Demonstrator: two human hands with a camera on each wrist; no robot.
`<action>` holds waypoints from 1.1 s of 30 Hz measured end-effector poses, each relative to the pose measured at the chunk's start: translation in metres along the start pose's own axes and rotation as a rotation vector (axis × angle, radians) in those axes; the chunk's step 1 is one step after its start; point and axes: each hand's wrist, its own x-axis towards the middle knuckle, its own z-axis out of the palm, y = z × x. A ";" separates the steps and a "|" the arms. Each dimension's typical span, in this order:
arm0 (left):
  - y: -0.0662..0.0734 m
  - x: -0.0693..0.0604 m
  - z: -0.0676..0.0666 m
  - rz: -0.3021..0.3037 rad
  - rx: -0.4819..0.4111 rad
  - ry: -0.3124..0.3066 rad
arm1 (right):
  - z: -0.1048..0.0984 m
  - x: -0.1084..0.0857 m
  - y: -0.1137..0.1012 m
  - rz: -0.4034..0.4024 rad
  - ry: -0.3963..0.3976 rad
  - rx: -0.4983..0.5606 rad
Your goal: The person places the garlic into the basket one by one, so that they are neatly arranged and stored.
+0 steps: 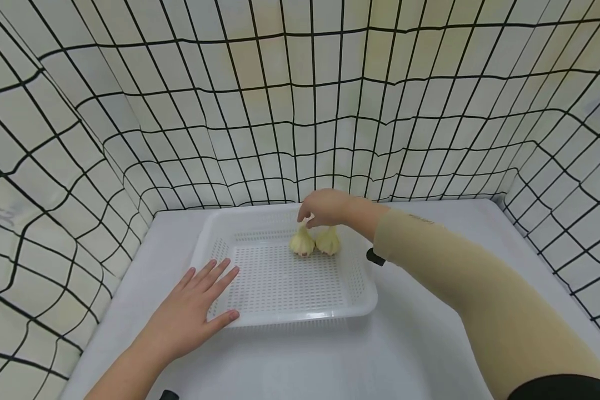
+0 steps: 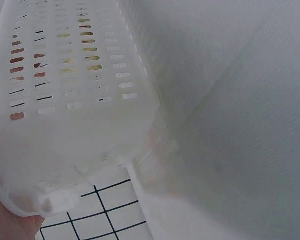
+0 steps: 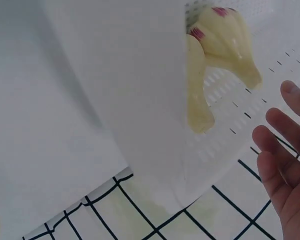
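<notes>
A: ok so why's your left hand (image 1: 192, 311) parked on the corner of that white basket (image 1: 307, 318)? you've got the fingers spread flat and straight over the left side, thumb at the near rim. not gripping anything as far as I can see.

B: my guess is you're using it as a steady, so the basket won't skid on the table (image 1: 405, 339) while you work inside. how hard you're pressing, can't tell from here.

A: and your right hand (image 1: 327, 206)? from the head view I'd have sworn you had a stem.

B: nah, check the right wrist view. your fingers are loosely bent with a gap between them and the garlic, so no hold there. you're just above the left bulb (image 1: 302, 244), coming over the stem, which seems the handiest bit to pinch.

A: what's in the basket then?

B: two garlic bulbs, that one and the right bulb (image 1: 328, 242), just beside each other toward the far right, stems pointing away from you and the pinkish ends your way. can't tell if they're touching. the slotted floor shows bare to the left and in front of them, which probably gives your fingers decent room.
</notes>
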 end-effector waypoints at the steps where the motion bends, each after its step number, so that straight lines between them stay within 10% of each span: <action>1: 0.000 0.000 0.000 0.000 -0.001 -0.002 | -0.001 -0.002 0.002 0.005 0.011 0.011; 21: -0.003 0.001 0.002 -0.012 -0.017 -0.020 | 0.010 -0.072 0.052 0.112 0.297 0.225; 33: -0.003 0.000 0.001 -0.012 -0.019 -0.020 | 0.053 -0.141 0.088 0.175 0.305 0.250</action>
